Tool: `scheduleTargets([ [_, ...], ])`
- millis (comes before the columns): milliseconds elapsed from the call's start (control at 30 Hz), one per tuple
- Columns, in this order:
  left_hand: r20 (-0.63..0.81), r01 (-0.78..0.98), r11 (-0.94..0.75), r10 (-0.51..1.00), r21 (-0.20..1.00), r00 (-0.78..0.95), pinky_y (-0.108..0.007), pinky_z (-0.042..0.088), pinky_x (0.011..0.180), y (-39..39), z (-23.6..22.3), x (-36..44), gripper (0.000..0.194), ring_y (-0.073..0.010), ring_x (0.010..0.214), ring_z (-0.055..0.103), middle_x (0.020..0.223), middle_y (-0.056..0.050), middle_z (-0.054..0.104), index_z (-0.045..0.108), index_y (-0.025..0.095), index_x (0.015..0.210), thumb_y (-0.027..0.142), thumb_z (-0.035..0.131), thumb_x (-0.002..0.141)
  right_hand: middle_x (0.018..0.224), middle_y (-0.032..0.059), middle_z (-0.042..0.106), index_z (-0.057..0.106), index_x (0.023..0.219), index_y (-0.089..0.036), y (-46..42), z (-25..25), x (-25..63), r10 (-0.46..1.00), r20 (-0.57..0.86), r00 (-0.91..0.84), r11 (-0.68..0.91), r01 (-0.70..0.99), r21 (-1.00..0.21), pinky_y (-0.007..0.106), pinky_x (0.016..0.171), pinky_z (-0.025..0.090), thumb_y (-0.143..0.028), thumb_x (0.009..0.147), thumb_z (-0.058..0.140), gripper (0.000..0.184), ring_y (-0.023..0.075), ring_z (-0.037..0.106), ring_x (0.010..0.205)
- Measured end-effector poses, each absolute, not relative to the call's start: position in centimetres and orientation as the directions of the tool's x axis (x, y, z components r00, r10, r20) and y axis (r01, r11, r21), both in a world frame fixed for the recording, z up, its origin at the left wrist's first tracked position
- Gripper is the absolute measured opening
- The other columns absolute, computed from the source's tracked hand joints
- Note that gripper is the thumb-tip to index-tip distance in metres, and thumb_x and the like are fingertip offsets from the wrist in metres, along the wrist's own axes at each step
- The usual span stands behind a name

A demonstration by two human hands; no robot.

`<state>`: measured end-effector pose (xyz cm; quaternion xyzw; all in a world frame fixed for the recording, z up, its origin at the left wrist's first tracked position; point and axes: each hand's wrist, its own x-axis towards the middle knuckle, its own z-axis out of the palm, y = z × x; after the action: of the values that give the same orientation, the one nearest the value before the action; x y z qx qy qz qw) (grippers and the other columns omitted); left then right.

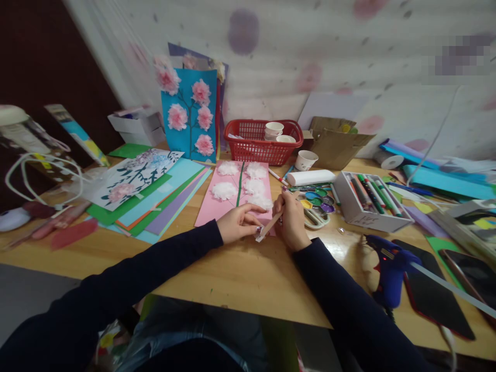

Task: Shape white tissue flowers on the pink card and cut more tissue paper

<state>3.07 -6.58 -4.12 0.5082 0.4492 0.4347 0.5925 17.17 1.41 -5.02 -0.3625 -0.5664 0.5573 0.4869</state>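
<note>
Just in front of the pink card (207,201), my right hand (290,219) is closed around a flat tan strip (268,227). Whether it is a wooden stick or a piece of tape I cannot tell. Its lower end looks whitish. My left hand (242,222) has its thumb and bent fingers closed at that whitish end; the exact contact is partly hidden. On the card, white fluffy paper flowers (223,192) sit on both sides of a green stem (239,186). My hands cover the card's near right corner.
Right of my hands are paint pots (311,196), scissors (315,219), a box of markers (374,206) and a blue glue gun (389,263) beside a phone (437,294). Behind stand a red basket (263,150) and a blue flower card (184,139). Coloured papers (182,201) lie left.
</note>
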Motion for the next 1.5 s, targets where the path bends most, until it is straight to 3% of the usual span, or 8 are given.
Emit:
scheduleTargets([
  [233,-0.093,-0.259,0.186,0.939,0.948,0.332,-0.034,0.049,0.076,-6.5,-4.4,2.9,0.045,-0.0195,0.076,0.07,0.08,-0.007,0.072,0.047,0.014,0.106,0.014,0.071,0.068,0.035,-0.005,0.037,0.041,0.043,-0.021,1.2,-4.2,17.1,0.974,0.175,-0.143,0.16,-0.109,-0.981,0.024,0.036,0.025,-0.039,0.084,0.042,0.045,0.0085,0.034,0.033],
  [600,-0.131,-0.181,0.185,0.953,0.966,0.274,-0.032,0.05,0.074,-6.7,-4.1,2.8,0.062,-0.0185,0.074,0.07,0.083,-0.008,0.07,0.045,0.014,0.109,0.012,0.08,0.058,0.035,-0.0076,0.029,0.033,0.047,-0.023,2.2,-3.8,17.8,0.988,0.139,0.061,0.15,-0.238,-0.96,0.023,0.029,0.018,-0.04,0.083,0.04,0.041,0.0072,0.025,0.029],
  [867,-0.091,-0.198,0.142,0.965,0.97,0.247,-0.028,0.05,0.071,-6.7,-4.2,2.9,0.059,-0.0164,0.072,0.069,0.072,0.0,0.067,0.046,0.013,0.108,0.005,0.077,0.058,0.037,-0.0065,0.033,0.037,0.045,-0.023,1.5,-4.2,17.3,0.993,0.109,-0.045,0.096,-0.222,-0.97,0.024,0.031,0.02,-0.036,0.08,0.043,0.038,0.0081,0.029,0.031],
  [1067,-0.115,-0.159,0.158,0.962,0.975,0.248,-0.028,0.049,0.072,-6.5,-3.9,2.8,0.053,-0.0158,0.075,0.069,0.078,-0.003,0.07,0.047,0.013,0.108,0.003,0.072,0.062,0.036,-0.0056,0.034,0.039,0.042,-0.022,1.2,-4.3,17.2,0.976,0.197,-0.093,0.18,-0.167,-0.969,0.024,0.036,0.025,-0.037,0.083,0.041,0.043,0.009,0.033,0.034],
  [1267,-0.135,-0.292,0.208,0.959,0.934,0.25,-0.032,0.05,0.075,-6.5,-3.7,2.7,0.044,-0.0179,0.078,0.069,0.082,-0.005,0.07,0.052,0.012,0.104,0.003,0.063,0.064,0.037,-0.0055,0.034,0.039,0.042,-0.022,1.3,-4.3,17.3,0.97,0.235,-0.061,0.229,-0.093,-0.969,0.024,0.04,0.028,-0.035,0.085,0.04,0.045,0.0089,0.033,0.036],
  [1500,-0.122,-0.174,0.154,0.976,0.973,0.182,-0.029,0.05,0.076,-6.2,-4.1,2.2,0.049,-0.0146,0.077,0.067,0.082,-0.003,0.067,0.052,0.012,0.104,0.008,0.074,0.06,0.035,-0.0056,0.031,0.039,0.04,-0.022,1.1,-3.3,17.4,0.978,0.211,0.003,0.209,-0.147,-0.967,0.025,0.04,0.028,-0.04,0.085,0.04,0.048,0.0088,0.031,0.035],
])
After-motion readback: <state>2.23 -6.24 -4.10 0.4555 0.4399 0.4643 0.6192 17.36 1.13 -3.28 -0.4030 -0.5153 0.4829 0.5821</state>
